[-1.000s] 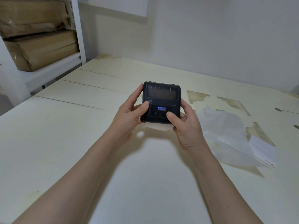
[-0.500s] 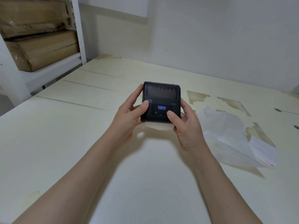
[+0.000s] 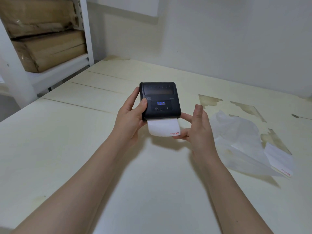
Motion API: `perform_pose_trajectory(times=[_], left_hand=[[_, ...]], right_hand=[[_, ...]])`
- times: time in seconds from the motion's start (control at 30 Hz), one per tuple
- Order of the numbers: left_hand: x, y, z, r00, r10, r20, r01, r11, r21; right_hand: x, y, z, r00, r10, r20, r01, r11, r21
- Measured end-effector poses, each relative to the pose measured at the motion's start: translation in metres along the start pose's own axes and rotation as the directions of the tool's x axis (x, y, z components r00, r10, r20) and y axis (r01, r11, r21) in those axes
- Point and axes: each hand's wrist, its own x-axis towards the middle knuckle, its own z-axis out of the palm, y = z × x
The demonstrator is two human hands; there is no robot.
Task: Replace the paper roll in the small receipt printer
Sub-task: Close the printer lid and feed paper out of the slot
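A small black receipt printer with blue lights lit on its panel is held above the table. My left hand grips its left side, thumb on the top face. A strip of white paper with red print at its corner sticks out of the near edge. My right hand is beside the printer's right corner, thumb lifted off, fingers reaching under the paper strip and the printer's corner.
A crumpled clear plastic wrapper and a loose white paper slip lie on the cream table to the right. A white shelf with cardboard boxes stands at the far left. A wall runs behind.
The paper strip has come much further out of the printer's near edge. My right thumb has lifted off the printer's panel and the right hand has shifted right and down to the paper.
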Motion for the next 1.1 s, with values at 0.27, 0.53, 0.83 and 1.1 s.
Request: perform_pose_trajectory(times=[0.27,0.53,0.83,1.1], left_hand=[[0.003,-0.002,-0.005,0.998,-0.026,-0.062,0.028,0.999,0.030],[0.006,-0.008,-0.017,0.997,-0.047,-0.063,0.061,0.969,0.241],[0.009,-0.015,-0.016,0.991,0.122,-0.046,-0.061,0.748,0.660],[0.015,-0.023,-0.024,0.986,0.127,-0.106,0.002,0.629,0.778]], right_hand=[[-0.009,-0.010,0.001,1.000,-0.006,-0.013,0.005,0.999,-0.039],[-0.011,-0.008,0.003,1.000,-0.020,-0.022,0.017,0.989,-0.146],[-0.012,-0.005,0.004,0.999,-0.045,-0.026,0.038,0.979,-0.202],[-0.028,-0.011,-0.005,0.992,-0.117,-0.040,0.101,0.953,-0.287]])
